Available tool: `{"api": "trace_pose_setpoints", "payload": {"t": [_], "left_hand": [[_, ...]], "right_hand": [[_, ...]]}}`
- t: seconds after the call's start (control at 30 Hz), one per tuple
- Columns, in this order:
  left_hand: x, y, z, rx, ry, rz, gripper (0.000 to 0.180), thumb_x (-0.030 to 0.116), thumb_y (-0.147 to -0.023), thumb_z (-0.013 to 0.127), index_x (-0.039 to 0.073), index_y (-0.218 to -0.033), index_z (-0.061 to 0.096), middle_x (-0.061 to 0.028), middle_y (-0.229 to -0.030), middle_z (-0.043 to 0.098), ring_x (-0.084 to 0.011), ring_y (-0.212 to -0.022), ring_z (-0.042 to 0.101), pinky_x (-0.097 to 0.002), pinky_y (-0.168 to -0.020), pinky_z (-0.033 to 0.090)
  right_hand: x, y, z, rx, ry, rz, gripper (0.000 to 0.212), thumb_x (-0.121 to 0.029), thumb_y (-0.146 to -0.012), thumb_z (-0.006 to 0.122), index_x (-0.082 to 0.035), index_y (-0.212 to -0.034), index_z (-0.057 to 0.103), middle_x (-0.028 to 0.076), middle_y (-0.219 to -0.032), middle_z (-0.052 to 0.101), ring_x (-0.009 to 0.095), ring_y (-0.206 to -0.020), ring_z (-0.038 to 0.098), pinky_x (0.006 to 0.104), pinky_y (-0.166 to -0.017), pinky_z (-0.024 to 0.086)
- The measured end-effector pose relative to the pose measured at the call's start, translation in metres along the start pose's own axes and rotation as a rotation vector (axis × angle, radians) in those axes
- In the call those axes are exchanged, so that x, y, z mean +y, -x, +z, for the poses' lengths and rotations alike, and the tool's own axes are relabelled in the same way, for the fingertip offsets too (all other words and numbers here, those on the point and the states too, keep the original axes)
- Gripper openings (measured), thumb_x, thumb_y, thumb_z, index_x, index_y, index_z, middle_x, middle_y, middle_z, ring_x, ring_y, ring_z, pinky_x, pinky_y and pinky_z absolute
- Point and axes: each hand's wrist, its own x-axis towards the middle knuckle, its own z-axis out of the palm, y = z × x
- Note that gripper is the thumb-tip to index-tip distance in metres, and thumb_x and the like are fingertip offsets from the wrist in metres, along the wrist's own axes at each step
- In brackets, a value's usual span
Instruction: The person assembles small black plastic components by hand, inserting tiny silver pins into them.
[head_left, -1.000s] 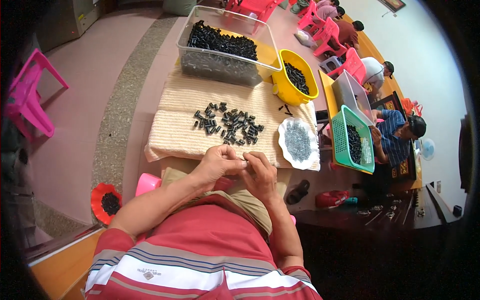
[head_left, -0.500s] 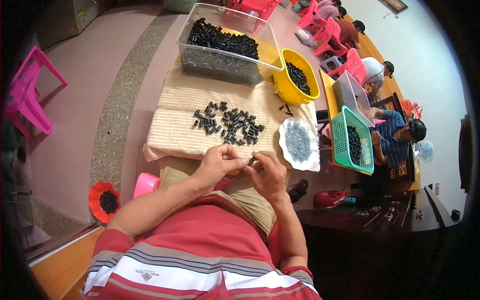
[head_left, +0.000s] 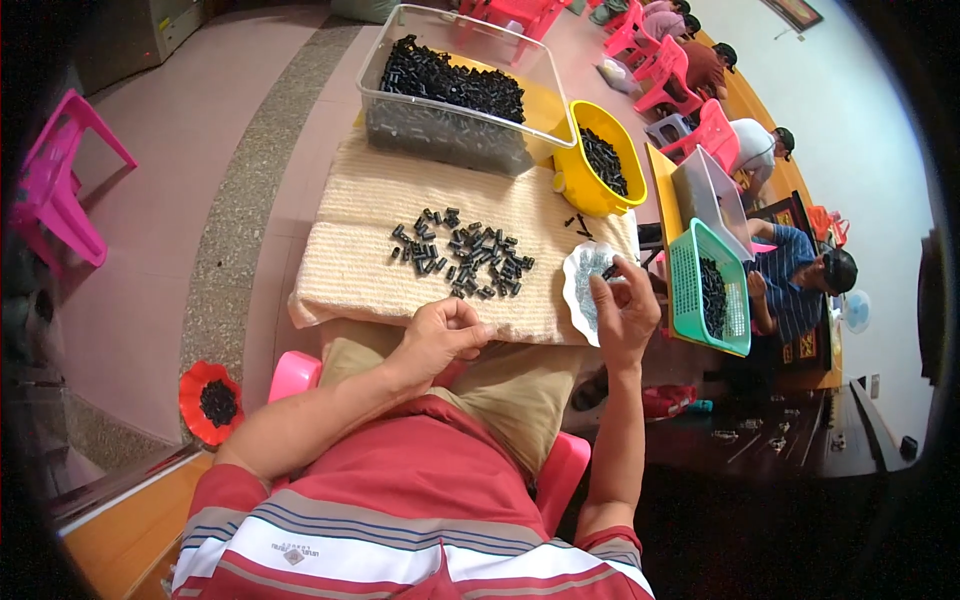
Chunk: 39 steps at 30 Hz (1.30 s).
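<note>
My right hand is raised over the white scalloped dish, thumb and fingers pinched on a small black part. Small clear-grey pieces fill the dish, partly hidden by that hand. Near the towel's front edge, above my lap, my left hand is closed in a pinch; what it holds, if anything, is too small to make out. Ahead of it, a loose pile of short black cylindrical parts lies on the cream striped towel.
A clear bin of black parts stands at the far side, beside a yellow basin. To the right are a green basket and a seated person. A red bowl sits low left, a pink chair beyond.
My right hand has moved away from the left, to the right and over the white dish, with a small black part in its fingers. The left hand stays nearly in place.
</note>
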Motion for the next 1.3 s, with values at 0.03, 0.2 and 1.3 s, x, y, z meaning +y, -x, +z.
{"api": "trace_pose_setpoints", "payload": {"t": [0.03, 0.2, 1.3], "left_hand": [[0.001, 0.0, 0.001, -0.001, 0.0, 0.001, 0.017, 0.013, -0.088, 0.074, 0.008, -0.087, 0.058, 0.0, -0.08, 0.06, -0.0091, -0.07, 0.058, -0.0238, -0.064, 0.051], [-0.004, -0.004, -0.001, -0.019, 0.023, -0.004, 0.016, 0.009, -0.088, 0.074, 0.007, -0.086, 0.058, -0.0016, -0.08, 0.063, -0.0089, -0.069, 0.059, -0.0238, -0.064, 0.051], [0.021, 0.001, 0.003, -0.047, 0.011, -0.086, 0.018, 0.012, -0.088, 0.074, 0.008, -0.085, 0.057, 0.0005, -0.076, 0.062, -0.0042, -0.064, 0.053, -0.0196, -0.056, 0.04]], "right_hand": [[0.006, -0.003, -0.002, 0.017, -0.052, 0.077, 0.038, 0.0, -0.078, 0.077, 0.002, -0.114, 0.063, 0.01, -0.096, 0.066, 0.015, -0.074, 0.064, 0.0281, -0.068, 0.052], [0.021, -0.03, 0.001, 0.075, -0.004, -0.023, 0.038, 0.001, -0.083, 0.075, 0.002, -0.118, 0.062, 0.006, -0.087, 0.065, 0.012, -0.071, 0.062, 0.0237, -0.065, 0.05], [0.007, -0.05, 0.053, -0.745, 0.2, 0.078, 0.027, -0.005, -0.08, 0.073, -0.001, -0.106, 0.068, 0.012, -0.1, 0.066, 0.026, -0.078, 0.062, 0.0347, -0.07, 0.049]]}}
